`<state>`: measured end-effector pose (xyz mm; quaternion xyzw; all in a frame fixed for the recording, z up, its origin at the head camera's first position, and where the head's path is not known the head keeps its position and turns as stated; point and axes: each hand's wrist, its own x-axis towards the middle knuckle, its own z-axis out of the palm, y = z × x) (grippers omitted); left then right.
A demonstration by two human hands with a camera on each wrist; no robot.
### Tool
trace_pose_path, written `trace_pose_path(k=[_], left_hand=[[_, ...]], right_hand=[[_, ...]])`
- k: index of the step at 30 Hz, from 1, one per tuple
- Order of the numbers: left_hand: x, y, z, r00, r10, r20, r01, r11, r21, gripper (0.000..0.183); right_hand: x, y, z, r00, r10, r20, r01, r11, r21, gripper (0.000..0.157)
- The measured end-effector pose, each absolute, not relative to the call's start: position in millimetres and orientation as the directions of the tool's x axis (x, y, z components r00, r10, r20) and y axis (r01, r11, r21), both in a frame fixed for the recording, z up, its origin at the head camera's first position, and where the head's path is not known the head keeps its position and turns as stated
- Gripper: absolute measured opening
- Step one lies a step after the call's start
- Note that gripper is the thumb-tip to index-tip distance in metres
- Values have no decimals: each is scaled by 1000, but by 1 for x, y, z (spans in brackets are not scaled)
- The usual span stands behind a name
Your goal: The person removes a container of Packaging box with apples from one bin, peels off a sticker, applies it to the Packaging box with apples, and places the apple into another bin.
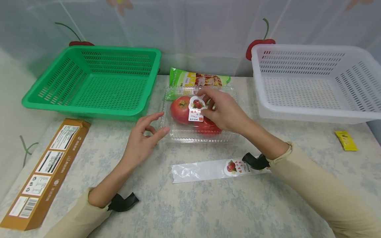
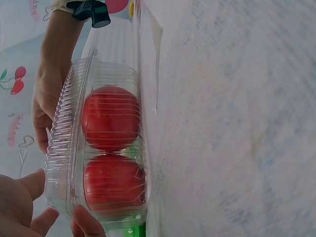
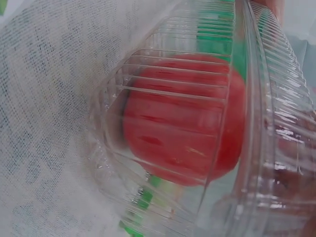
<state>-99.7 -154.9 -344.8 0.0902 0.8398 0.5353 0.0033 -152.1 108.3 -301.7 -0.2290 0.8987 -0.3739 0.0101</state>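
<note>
A clear plastic clamshell box (image 1: 178, 135) with two red apples (image 2: 111, 118) inside lies closed on the table. Over its lid, my right hand (image 1: 224, 109) holds a white apple-print sticker (image 1: 196, 115) by its right side, with bent index finger and thumb at the edges. My left hand (image 1: 140, 140) is at the box's left edge, its fingers and thumb spread and holding nothing. From the left wrist, the left fingertips (image 2: 86, 222) show right at the box's near corner. The right wrist view shows one apple (image 3: 185, 118) through the ribbed wall.
A green basket (image 1: 89, 110) stands back left, a white basket (image 1: 312, 114) back right. Behind the box lies a green food packet (image 1: 205, 79). A sticker strip (image 1: 199, 170) lies in front, a brown carton (image 1: 47, 172) at left, a small yellow packet (image 1: 346, 140) at right.
</note>
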Motion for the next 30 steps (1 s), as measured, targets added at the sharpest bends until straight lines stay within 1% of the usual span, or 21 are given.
trace_pose_path(k=[2, 4, 9, 11, 13, 19, 30], left_hand=[[-100, -155, -345, -984, 154, 88, 145, 411, 900, 47], [-100, -155, -345, -984, 153, 87, 144, 412, 900, 47], [-100, -154, -345, -983, 157, 91, 149, 411, 900, 48], [-100, -154, -345, -984, 157, 90, 148, 413, 899, 48], [-100, -154, -345, -984, 155, 87, 145, 416, 898, 48], [-100, -154, -345, -985, 150, 85, 141, 425, 894, 48], [-100, -154, -344, -985, 156, 73, 134, 424, 896, 48]], right_hand=[[-152, 108, -302, -899, -409, 156, -399, 620, -675, 43], [-152, 108, -304, -902, -398, 164, -398, 627, -669, 38], [-152, 106, -306, -893, -416, 175, -430, 669, -606, 14], [-152, 105, -307, -882, -438, 172, -452, 688, -567, 9], [-152, 104, -308, -871, -460, 173, -476, 700, -532, 11], [-152, 101, -308, -846, -507, 162, -521, 724, -452, 26], [-152, 98, -308, -841, -517, 158, -541, 800, -261, 34]])
